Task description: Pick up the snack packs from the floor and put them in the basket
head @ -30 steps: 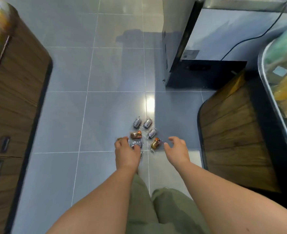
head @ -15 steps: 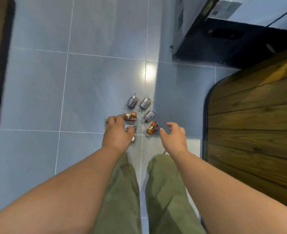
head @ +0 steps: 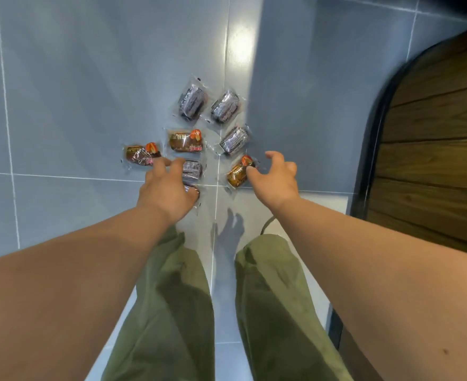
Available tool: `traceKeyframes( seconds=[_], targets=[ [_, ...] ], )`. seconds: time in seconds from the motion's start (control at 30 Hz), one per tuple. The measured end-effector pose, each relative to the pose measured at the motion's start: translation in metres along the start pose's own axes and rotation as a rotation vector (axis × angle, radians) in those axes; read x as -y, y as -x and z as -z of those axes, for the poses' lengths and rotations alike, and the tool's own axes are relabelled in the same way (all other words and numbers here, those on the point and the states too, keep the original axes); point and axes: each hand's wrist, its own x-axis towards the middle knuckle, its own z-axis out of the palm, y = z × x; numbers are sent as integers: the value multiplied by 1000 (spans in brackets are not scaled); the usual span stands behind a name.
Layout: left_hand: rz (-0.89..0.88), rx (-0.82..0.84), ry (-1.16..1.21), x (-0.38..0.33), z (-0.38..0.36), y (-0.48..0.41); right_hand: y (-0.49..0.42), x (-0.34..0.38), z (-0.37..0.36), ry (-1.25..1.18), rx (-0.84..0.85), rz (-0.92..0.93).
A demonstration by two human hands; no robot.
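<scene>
Several small clear-wrapped snack packs lie clustered on the grey tiled floor. Three are orange-brown: one at the left (head: 141,154), one in the middle (head: 185,141), one at the right (head: 238,171). The dark purple packs (head: 192,101) (head: 224,106) (head: 234,140) lie farther out. My left hand (head: 169,188) hovers over another dark pack (head: 192,169), partly hiding it, its fingertips near the left orange pack. My right hand (head: 275,176) reaches with spread, bent fingers, one fingertip at the right orange pack. Neither hand holds anything. No basket is in view.
A dark wooden cabinet (head: 433,138) with a rounded black-edged corner stands at the right, close to my right arm. My legs in green trousers (head: 177,312) stand just behind the packs. Grey tile (head: 75,92) stretches to the left and ahead.
The view has dropped closer to the floor and the packs look larger. Both hands have moved down towards the packs; the left orange pack now shows beside my left fingers.
</scene>
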Motion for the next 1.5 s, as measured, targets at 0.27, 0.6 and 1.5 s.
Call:
traceKeyframes(
  seconds=[0.27, 0.6, 1.5],
  targets=[
    [-25, 9, -157, 21, -73, -117, -122, -35, -65, 33, 37, -59],
    [-79, -42, -374, 45, -133, -202, -213, -62, -131, 11, 18, -144],
    [51, -113, -128, -37, 58, -25, 6, 47, 1, -119, -44, 77]
  ],
)
